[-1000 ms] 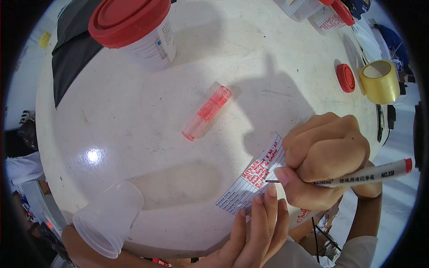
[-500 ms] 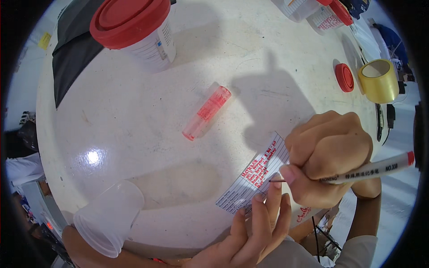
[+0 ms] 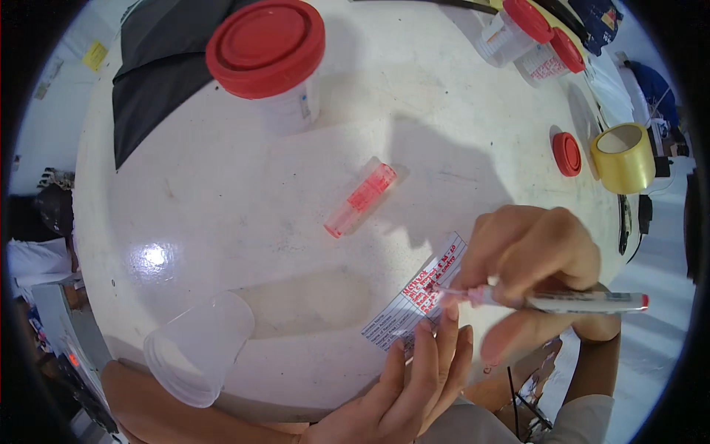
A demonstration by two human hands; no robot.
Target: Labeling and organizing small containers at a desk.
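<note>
My right hand [image 3: 536, 263] is closed round a white marker pen [image 3: 584, 302] with a red end, slightly blurred by motion. The pen's thin tip is over a printed, lined paper label [image 3: 388, 320] that bears red handwriting. Along the label's lower edge lie the stretched fingertips of my left hand [image 3: 407, 385], resting on the paper. Farther up the table, apart from both hands, is a small clear tube with a pinkish-red band [image 3: 361, 200]. A clear plastic cup [image 3: 196, 348] lies tipped on its side near my left forearm.
A large clear jar with a red lid [image 3: 266, 48] stands at the far left, beside a black sheet [image 3: 159, 74]. Two smaller red-lidded jars [image 3: 510, 33] stand at the far right. A loose red cap [image 3: 566, 154] and a yellowish tape roll [image 3: 623, 157] sit near the right edge.
The right hand's grip on the pen has shifted, and the pen tip has moved left and up over the written lines. The left fingers stay on the label. The whole view has shifted slightly.
</note>
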